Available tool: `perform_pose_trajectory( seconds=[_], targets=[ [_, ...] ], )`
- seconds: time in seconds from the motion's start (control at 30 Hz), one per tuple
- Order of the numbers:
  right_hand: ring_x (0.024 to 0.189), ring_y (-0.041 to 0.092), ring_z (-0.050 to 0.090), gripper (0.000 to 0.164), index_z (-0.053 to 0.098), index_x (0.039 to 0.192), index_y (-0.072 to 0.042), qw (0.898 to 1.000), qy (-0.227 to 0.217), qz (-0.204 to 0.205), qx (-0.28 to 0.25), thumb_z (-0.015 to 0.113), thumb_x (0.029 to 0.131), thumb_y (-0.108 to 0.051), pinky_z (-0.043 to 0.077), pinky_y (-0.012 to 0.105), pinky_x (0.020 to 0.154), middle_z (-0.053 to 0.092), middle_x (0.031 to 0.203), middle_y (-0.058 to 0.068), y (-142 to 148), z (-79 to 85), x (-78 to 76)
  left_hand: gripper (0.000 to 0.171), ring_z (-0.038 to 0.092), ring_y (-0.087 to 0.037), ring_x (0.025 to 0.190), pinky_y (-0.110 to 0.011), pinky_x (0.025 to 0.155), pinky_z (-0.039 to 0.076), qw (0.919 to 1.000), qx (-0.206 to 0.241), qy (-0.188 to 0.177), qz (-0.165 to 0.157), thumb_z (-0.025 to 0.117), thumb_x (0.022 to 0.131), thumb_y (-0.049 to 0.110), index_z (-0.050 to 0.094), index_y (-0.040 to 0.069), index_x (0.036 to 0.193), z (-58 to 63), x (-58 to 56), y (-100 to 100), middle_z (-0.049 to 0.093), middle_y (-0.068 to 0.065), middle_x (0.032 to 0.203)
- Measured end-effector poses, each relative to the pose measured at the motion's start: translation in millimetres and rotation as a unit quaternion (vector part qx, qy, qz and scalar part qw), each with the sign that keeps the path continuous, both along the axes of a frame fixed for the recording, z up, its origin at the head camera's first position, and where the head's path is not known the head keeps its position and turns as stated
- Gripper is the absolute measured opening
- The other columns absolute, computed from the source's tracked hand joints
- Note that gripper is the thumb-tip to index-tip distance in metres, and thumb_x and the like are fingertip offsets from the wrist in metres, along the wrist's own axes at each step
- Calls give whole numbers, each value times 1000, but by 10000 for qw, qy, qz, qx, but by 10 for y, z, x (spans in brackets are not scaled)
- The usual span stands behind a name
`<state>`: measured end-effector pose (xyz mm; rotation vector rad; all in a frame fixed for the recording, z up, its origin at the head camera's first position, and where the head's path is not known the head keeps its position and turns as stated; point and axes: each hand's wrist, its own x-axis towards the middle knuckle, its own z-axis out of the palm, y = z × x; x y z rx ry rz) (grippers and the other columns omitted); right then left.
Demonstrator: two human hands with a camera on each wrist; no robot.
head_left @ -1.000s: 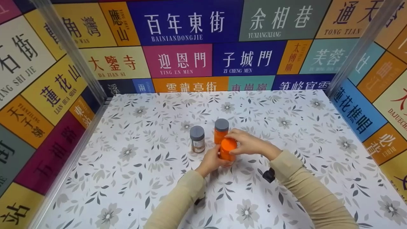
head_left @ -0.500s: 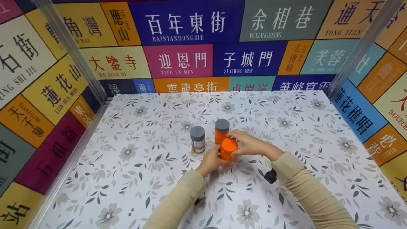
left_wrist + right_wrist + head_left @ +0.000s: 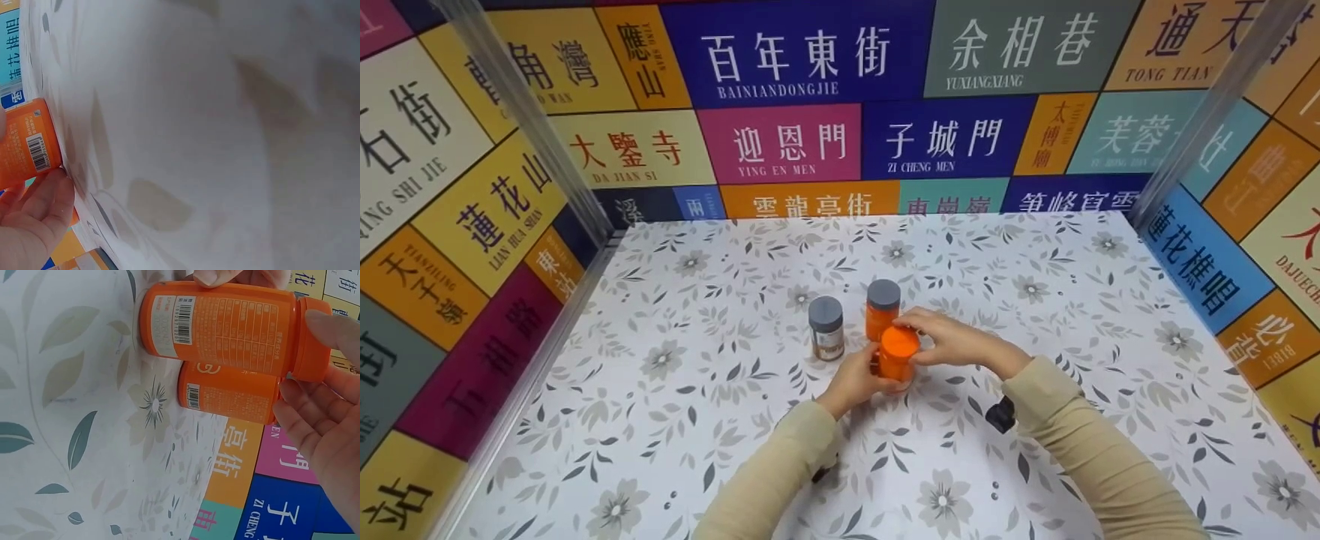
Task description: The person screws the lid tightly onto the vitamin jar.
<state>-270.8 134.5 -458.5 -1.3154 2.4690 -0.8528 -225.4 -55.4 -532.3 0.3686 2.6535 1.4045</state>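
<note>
An orange bottle with an orange cap [image 3: 899,342] stands upright on the floral-patterned table. My left hand [image 3: 855,381] holds its lower body from the left. At the cap, my right hand [image 3: 964,339] grips with thumb and fingers, as the right wrist view also shows, with the cap [image 3: 312,340] between them. Right behind stands a second orange bottle [image 3: 880,321] with a grey lid, partly hidden by the first. The left wrist view shows only the base end of the held orange bottle [image 3: 34,143], with my left fingers [image 3: 48,205] beside it.
A clear jar [image 3: 828,341] with a grey lid and brownish contents stands just left of the orange bottles. Colourful panels with Chinese lettering [image 3: 791,142] enclose the table [image 3: 697,420] at the back and both sides.
My right wrist has shifted very slightly to the right, and my left forearm slightly to the left. Both hands keep their hold on the orange bottle, and the other containers have not moved.
</note>
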Motion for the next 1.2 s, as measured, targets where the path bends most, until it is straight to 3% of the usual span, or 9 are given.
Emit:
perform_pose_trajectory(
  seconds=[0.23,0.5,0.6,0.7,0.8,0.93,1.03,1.2],
  targets=[
    [103,26,52,48,50,118,2,9995,37,-303,-26,67,75,-11,42,42,92,53,115,15,-41,-27,24,54,61,-21,96,-30,87,47,9999,-27,104,-26,79,69,13,55,6,116,8,17,-23,64,-11,108],
    [79,17,49,45,50,99,-4,9897,177,-1412,-154,74,67,-24,42,29,70,53,89,5,-158,-132,85,49,62,-21,89,-28,82,49,9996,-99,264,29,79,68,13,56,5,111,-2,16,-29,66,-12,100],
    [79,19,48,50,48,98,-3,9870,257,-1583,-88,76,67,-31,41,30,68,51,88,7,-163,-149,98,50,62,-20,88,-28,81,49,9995,-142,265,37,79,68,14,56,4,111,1,13,-32,66,-12,99],
    [93,26,51,58,47,110,1,9917,107,-1275,-102,76,70,-29,44,38,81,53,104,13,-114,-100,88,52,62,-20,90,-28,83,49,9998,-92,169,5,79,68,13,56,4,113,3,6,-36,66,-12,101],
    [111,34,47,58,44,124,5,9983,-95,-549,-193,70,76,-14,40,48,93,46,126,21,-35,-3,57,53,63,-20,92,-28,84,48,10000,30,12,-27,79,68,12,55,4,115,6,2,-35,66,-13,102],
    [118,36,45,47,46,126,6,9996,-103,236,-143,59,81,-1,40,49,95,42,134,23,22,90,13,54,63,-21,92,-29,85,48,9999,104,-60,-32,79,68,11,54,4,115,8,0,-33,66,-13,102],
    [111,34,49,44,49,124,6,9994,67,321,-78,59,82,-2,44,47,91,48,129,23,20,87,1,54,63,-21,91,-29,84,49,9999,134,-35,-43,79,68,12,54,4,115,7,1,-34,66,-13,101],
    [99,27,52,51,50,125,5,9988,477,-71,-24,64,79,-10,46,42,85,51,118,17,-27,19,34,54,63,-20,91,-28,83,49,9999,133,49,-42,80,67,13,55,4,115,0,0,-40,66,-12,102]
  ],
)
